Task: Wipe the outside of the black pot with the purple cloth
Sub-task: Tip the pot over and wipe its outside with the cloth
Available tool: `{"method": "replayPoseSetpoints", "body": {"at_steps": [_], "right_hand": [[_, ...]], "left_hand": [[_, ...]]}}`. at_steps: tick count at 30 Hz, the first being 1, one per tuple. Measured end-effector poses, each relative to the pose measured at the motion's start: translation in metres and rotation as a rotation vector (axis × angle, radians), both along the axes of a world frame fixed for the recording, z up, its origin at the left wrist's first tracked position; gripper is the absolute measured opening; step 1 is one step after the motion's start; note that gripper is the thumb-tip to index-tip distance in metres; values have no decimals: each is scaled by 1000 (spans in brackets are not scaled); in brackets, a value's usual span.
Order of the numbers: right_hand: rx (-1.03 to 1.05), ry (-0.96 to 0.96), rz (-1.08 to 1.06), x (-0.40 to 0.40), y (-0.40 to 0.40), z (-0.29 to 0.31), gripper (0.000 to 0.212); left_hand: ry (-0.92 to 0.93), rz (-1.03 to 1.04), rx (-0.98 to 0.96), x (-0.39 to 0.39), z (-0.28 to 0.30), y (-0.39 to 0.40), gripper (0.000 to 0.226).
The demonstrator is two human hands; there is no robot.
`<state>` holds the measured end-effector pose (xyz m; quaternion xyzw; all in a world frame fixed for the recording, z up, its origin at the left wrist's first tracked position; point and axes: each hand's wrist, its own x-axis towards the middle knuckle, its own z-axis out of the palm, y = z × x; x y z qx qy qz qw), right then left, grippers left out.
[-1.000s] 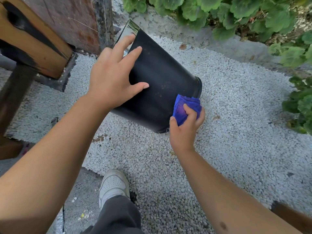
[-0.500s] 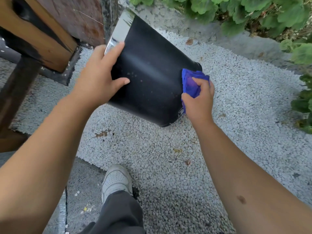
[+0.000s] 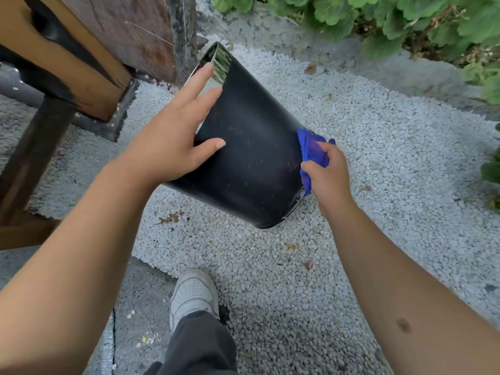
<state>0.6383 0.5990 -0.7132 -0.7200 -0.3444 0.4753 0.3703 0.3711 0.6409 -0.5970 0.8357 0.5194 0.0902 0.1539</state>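
Note:
The black pot (image 3: 251,147) stands tilted on white gravel, its rim pointing up and to the far left, its base low at the right. My left hand (image 3: 173,142) lies against its left wall with straight fingers, thumb across the front. My right hand (image 3: 328,177) grips the bunched purple cloth (image 3: 311,150) and presses it onto the pot's lower right side near the base. Pale specks dot the pot's dark wall.
White gravel (image 3: 378,158) covers the ground. A wooden post and beam (image 3: 67,66) stand at the left. Green leafy plants (image 3: 392,20) line the far right behind a concrete strip. My white shoe (image 3: 193,290) is planted below the pot.
The cloth slid from the pot's base edge up its right side. My left hand shifted on the wall, its fingers now spread straighter toward the rim. The pot tilted slightly.

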Motion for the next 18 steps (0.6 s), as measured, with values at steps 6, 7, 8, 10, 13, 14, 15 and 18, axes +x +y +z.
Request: {"method": "replayPoseSetpoints", "body": {"at_steps": [6,7,8,10,13,14,15,18], "right_hand": [[95,-74,-118,-28,-40,-5,38],[104,-74,-140,-35,-49,-7,39],[112,-75,-157,-42,-58,-9,40],[136,-77,-176,-56,-75,-15,42],[150,-77,-164,-71,-95,-23,48],[141,-72,-158,-74,-99,-25,50],[132,-71,-153,-76,-104,-27,52],[128,-81,-130,-82,-113,-28,58]], "left_hand": [[-25,45,-29,4,-1,4,81],[-31,54,-31,3,-2,4,81],[-32,61,-34,2,-3,5,81],[-27,64,-40,1,-3,5,81],[-16,49,-20,2,-3,4,81],[-11,41,-14,4,-2,3,81],[-8,36,-11,5,-2,3,81],[-6,39,-17,5,-1,3,81]]}}
